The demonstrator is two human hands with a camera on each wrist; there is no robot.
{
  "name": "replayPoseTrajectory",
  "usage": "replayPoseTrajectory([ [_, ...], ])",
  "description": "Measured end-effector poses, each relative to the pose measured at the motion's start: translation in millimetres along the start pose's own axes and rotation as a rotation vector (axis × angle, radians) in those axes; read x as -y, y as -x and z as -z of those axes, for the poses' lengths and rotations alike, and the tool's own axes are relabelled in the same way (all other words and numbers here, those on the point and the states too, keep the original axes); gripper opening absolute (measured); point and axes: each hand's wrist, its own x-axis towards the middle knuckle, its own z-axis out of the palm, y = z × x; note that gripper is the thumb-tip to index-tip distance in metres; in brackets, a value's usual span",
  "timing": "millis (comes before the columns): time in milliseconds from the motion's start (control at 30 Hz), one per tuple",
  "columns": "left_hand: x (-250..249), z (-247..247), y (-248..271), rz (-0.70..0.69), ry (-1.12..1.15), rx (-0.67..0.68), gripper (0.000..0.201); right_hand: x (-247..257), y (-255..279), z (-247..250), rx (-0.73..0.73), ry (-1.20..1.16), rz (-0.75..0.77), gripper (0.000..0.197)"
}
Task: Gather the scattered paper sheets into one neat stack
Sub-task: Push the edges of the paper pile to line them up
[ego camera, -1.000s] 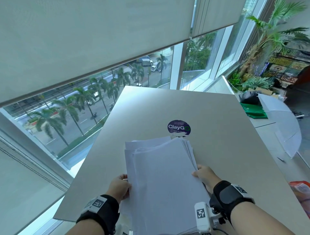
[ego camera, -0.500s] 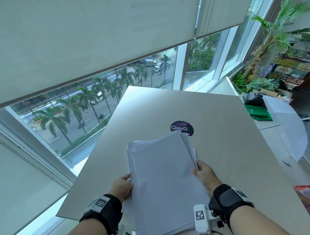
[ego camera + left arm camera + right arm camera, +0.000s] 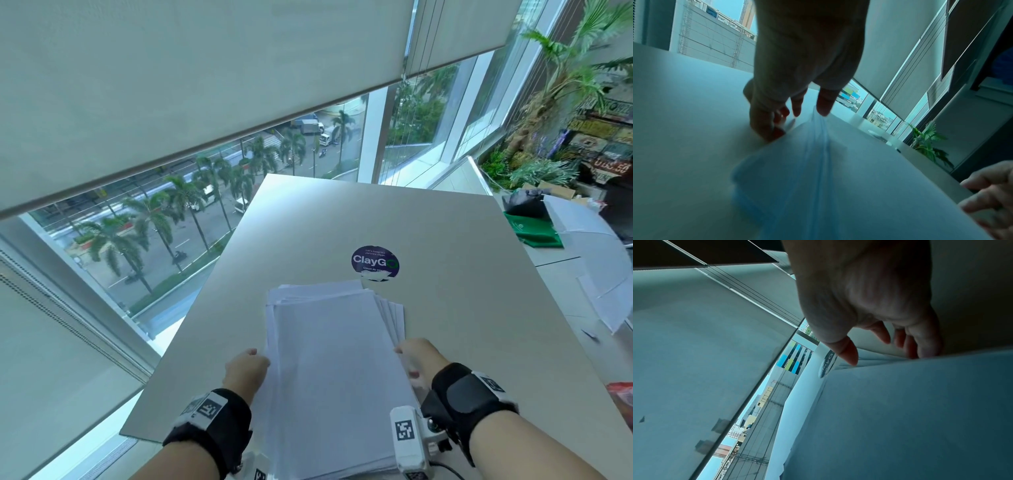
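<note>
paper stack (image 3: 337, 370) sits flat on the table (image 3: 462, 308), near edge toward me, far edge just short of the round purple sticker (image 3: 375, 262). sheets are all gathered in one pile but not squared: far-right corner is fanned, several edges stepped out to the right, and a couple of sheets poke past at the far-left corner

step in hand, as I read it: squaring up. collecting looks done, no loose sheets visible elsewhere on this table

my left hand (image 3: 246, 371) is on the left long edge, my right hand (image 3: 416, 359) on the right long edge, pile between them. left wrist view: left fingers (image 3: 825, 104) curled down, thumb and fingertips pinching the paper edge with sheets lifted a bit at that spot, blurred so I can't count how many. right wrist view: right fingers (image 3: 920, 347) bent and tucked in against the fanned edges, thumb (image 3: 846, 353) resting on top of the pile, so it's holding that side

next move probably needs: push both sides inward evenly to close the fan on the right, then tap the short edge on the table to line up the ends. risk: squeezing too hard buckles the top sheets instead of sliding them

off to the right, well apart: green bag (image 3: 534, 229) and other white sheets on the next counter, not part of this pile as far as I can tell
</note>
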Motion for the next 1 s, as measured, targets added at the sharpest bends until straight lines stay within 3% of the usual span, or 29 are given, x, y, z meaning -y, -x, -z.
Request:
replayPoseTrajectory([
  [67, -22, 1, 31, -0.002, -0.055, 0.104, 0.023, 0, 14, -1, 0.084, 0.014, -0.024, 0.027],
  [200, -28, -4, 39, 0.006, -0.171, 0.213, 0.041, 1, 22, 4, 0.183, 0.021, -0.069, 0.024],
  [367, -20, 0, 32, 0.067, -0.169, 0.281, 0.038, -7, 26, 9, 0.166, 0.093, -0.063, 0.011],
  [533, -14, 2, 37, 0.099, -0.092, 0.368, 0.029, -5, 42, 8, 0.198, 0.269, 0.01, 0.042],
  [667, -16, -1, 47, 0.083, -0.003, 0.387, 0.037, -4, 26, 5, 0.193, 0.352, 0.104, 0.073],
  [700, -15, -2, 46, 0.077, 0.006, 0.385, 0.035, -7, 10, 5, 0.195, 0.365, 0.138, 0.072],
  [833, -18, 1, 47, 0.06, 0.037, 0.409, 0.029, 3, 34, 5, 0.237, 0.322, 0.074, 0.062],
  [900, -18, 2, 48, -0.016, 0.013, 0.413, 0.048, 0, 25, 4, 0.266, 0.272, 0.027, 0.044],
  [933, -14, 0, 41, -0.048, -0.013, 0.405, 0.061, 2, 33, 3, 0.276, 0.296, -0.007, 0.044],
  [1000, -11, -4, 35, -0.051, -0.079, 0.386, 0.063, 6, 49, -3, 0.284, 0.338, -0.04, 0.061],
])
